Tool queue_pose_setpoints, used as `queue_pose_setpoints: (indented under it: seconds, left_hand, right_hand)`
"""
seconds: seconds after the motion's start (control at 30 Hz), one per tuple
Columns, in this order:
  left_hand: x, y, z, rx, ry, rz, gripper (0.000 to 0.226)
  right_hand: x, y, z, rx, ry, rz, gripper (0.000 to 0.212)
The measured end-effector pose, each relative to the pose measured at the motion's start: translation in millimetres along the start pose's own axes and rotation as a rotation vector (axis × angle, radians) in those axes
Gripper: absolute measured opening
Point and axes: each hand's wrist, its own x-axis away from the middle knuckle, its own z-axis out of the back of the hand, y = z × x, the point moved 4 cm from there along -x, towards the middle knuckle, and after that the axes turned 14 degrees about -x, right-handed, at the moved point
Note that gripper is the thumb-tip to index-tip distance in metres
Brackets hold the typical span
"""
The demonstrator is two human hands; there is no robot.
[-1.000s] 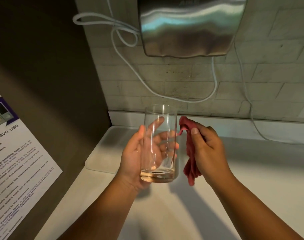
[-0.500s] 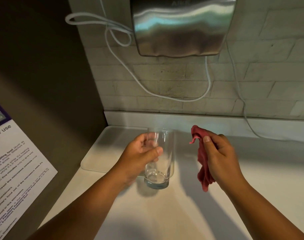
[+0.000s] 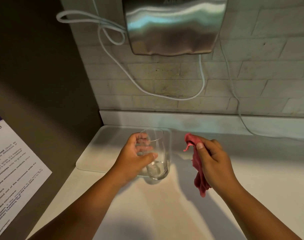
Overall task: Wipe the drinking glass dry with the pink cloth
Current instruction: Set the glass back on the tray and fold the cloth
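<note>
Where our two forearms reach in from the near edge of the white counter (image 3: 147, 213), they spread apart toward the work. Our left hand (image 3: 134, 158) is curled around the drinking glass (image 3: 156, 156), thumb across the near side and the other fingers showing through the clear wall on the far side, so the glass is gripped about its middle. It stands upright with its base on or just above the counter, at the near right corner of a pale flat tray (image 3: 102, 149); whether the base touches the surface we cannot tell. Just to the right, apart from the glass, our right hand (image 3: 212, 161) is closed on the pink cloth (image 3: 199, 172), thumb pressing the fabric against the fingers. One bunched end sticks up past the thumb and the rest hangs below the palm, clear of the counter. Off to the left a printed notice (image 3: 14, 179) lies on a dark slanted panel. Beyond the tray the counter meets a low white upstand and a pale brick wall (image 3: 251, 84). On that wall hangs a brushed-metal hand dryer (image 3: 173, 26), and white cables (image 3: 113, 32) loop beside it and trail under it toward the right.
</note>
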Motion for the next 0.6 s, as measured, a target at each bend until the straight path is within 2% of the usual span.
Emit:
queue_pose_setpoints:
  seconds: [0.23, 0.37, 0.43, 0.5, 0.57, 0.6]
  left_hand:
    - [-18, -23, -10, -0.100, 0.140, 0.039, 0.070]
    - [-22, -39, -22, -0.137, 0.137, 0.029, 0.071]
    - [-23, -43, -23, -0.154, 0.113, 0.031, 0.077]
    - [-21, -40, -19, -0.197, 0.103, 0.043, 0.092]
    - [-14, -30, -9, -0.242, 0.178, 0.017, 0.101]
    - [-8, -20, -4, -0.265, 0.238, -0.039, 0.097]
  right_hand:
    - [4, 9, -6, 0.024, -0.029, 0.007, 0.025]
    - [6, 17, 1, 0.046, -0.037, 0.011, 0.028]
    - [7, 19, 5, 0.055, -0.033, 0.020, 0.027]
    - [8, 21, 10, 0.069, -0.034, 0.021, 0.029]
    - [8, 23, 16, 0.060, -0.035, 0.011, 0.026]
    - [8, 23, 20, 0.060, -0.041, 0.007, 0.026]
